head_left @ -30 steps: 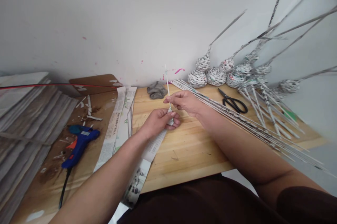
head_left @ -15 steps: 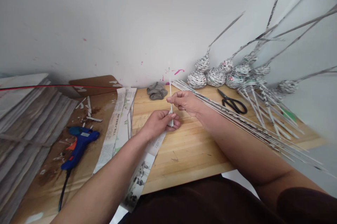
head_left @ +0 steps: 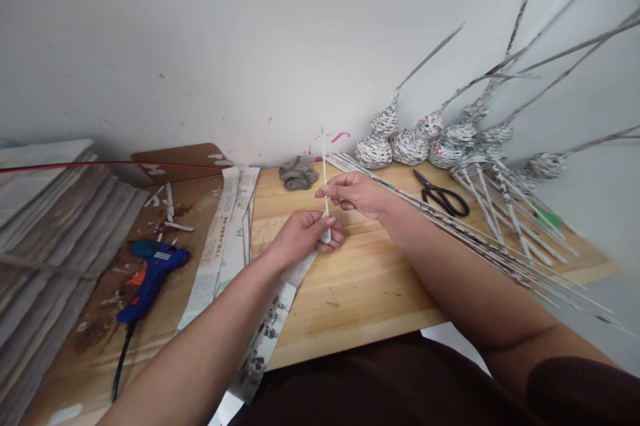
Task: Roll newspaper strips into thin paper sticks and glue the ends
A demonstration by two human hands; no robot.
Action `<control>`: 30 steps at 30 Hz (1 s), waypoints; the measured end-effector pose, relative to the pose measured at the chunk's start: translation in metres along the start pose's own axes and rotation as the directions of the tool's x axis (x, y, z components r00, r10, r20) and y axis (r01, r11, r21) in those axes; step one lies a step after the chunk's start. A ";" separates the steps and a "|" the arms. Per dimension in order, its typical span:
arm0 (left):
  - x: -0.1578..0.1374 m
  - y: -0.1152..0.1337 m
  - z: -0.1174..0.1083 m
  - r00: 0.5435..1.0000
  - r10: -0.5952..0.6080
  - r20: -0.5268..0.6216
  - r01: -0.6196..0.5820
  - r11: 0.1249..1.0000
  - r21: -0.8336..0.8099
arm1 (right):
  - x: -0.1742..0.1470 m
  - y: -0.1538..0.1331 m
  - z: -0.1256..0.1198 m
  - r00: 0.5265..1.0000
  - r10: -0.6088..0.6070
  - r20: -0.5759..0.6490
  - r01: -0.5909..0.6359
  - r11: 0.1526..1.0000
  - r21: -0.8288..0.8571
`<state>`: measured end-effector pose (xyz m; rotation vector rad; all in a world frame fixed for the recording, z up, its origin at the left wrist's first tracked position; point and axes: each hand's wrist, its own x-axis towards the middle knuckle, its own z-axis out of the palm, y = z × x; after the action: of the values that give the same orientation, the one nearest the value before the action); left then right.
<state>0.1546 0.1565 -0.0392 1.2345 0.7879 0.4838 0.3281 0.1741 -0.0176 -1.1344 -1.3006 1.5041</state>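
My left hand is closed on a newspaper strip near its rolled end, thumb on top. The strip trails down under my left forearm and past the table's front edge. From that end a thin white paper tube stands nearly upright, its tip in front of the wall. Just above the left hand, my right hand pinches the tube between thumb and fingertips.
Left: a blue glue gun, paper scraps and stacked newspaper; cut newspaper strips lie beside them. A grey cloth sits at the back. Right: rolled tubes, black scissors and several woven paper gourds.
The tube's tip reaches slightly higher. The printed strip has shifted a little under my left forearm. Both hands stay in nearly the same place.
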 end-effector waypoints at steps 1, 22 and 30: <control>0.000 0.000 0.000 1.000 0.002 0.002 -0.002 1.000 -0.001 | 0.000 0.000 0.001 0.999 -0.006 -0.052 0.007 1.000 0.020; -0.014 0.024 0.006 0.997 0.064 0.031 -0.064 0.998 0.004 | -0.012 -0.025 0.009 0.987 -0.086 -0.138 0.088 0.996 0.006; -0.049 0.038 0.017 0.999 0.049 0.020 -0.049 0.998 0.043 | -0.047 -0.043 0.020 0.991 -0.118 0.065 0.120 0.993 -0.018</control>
<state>0.1387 0.1210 0.0122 1.2990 0.7570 0.4968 0.3215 0.1295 0.0312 -1.0111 -1.4062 1.4522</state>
